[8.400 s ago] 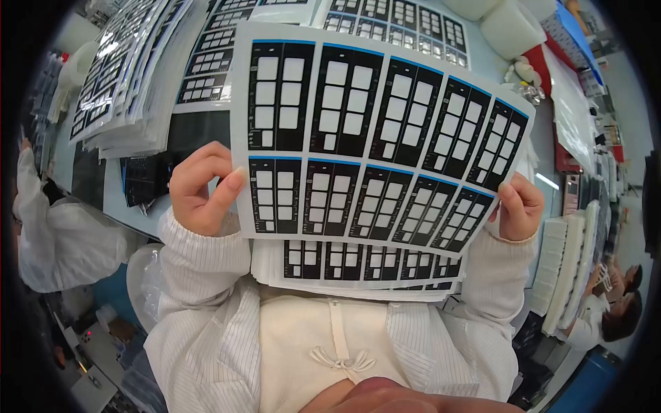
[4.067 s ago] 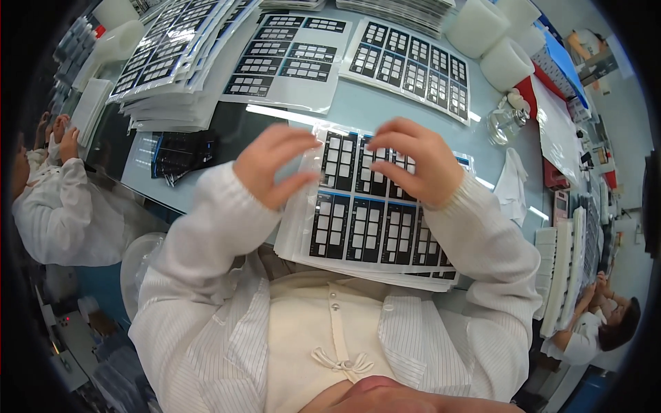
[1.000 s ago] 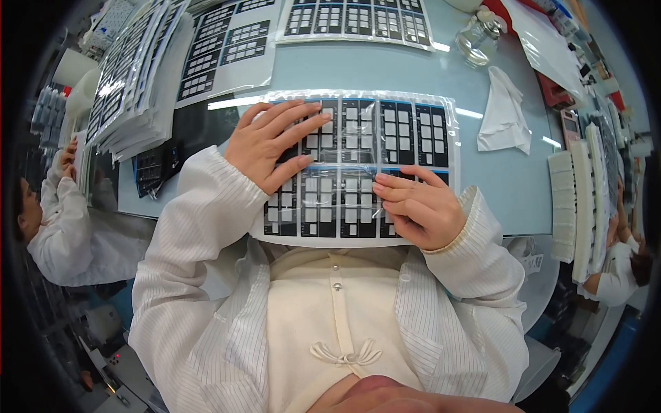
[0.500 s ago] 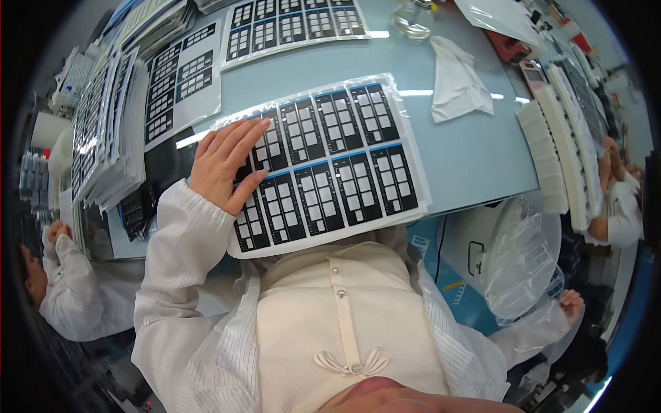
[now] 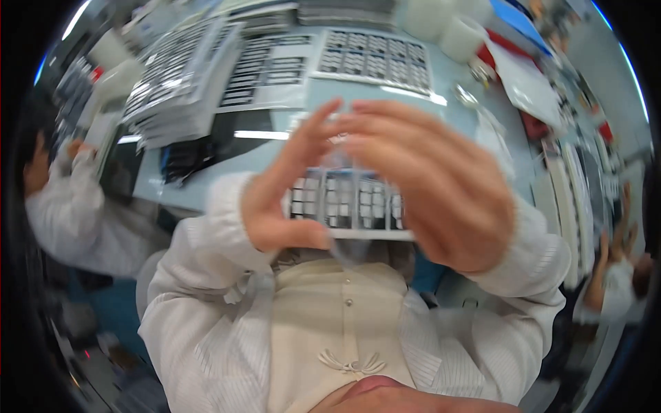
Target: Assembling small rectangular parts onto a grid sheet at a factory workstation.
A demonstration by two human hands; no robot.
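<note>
Printed sheet (image 5: 372, 206) btwn/partly under hands (image 5: 275, 199) (image 5: 447, 186); contact unclear

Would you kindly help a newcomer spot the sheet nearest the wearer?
On the pale table, find the edge nearest the cream top. There lies the black gridded sheet. Unlike printed sheets farther back, it shows between the left hand and right hand.

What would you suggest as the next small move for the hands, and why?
I'd perhaps lower the left hand onto the sheet to steady it: that hand and the right hand look raised over it, blurred, with neither clearly pressing it down. Whether they hold anything is unclear.
</note>
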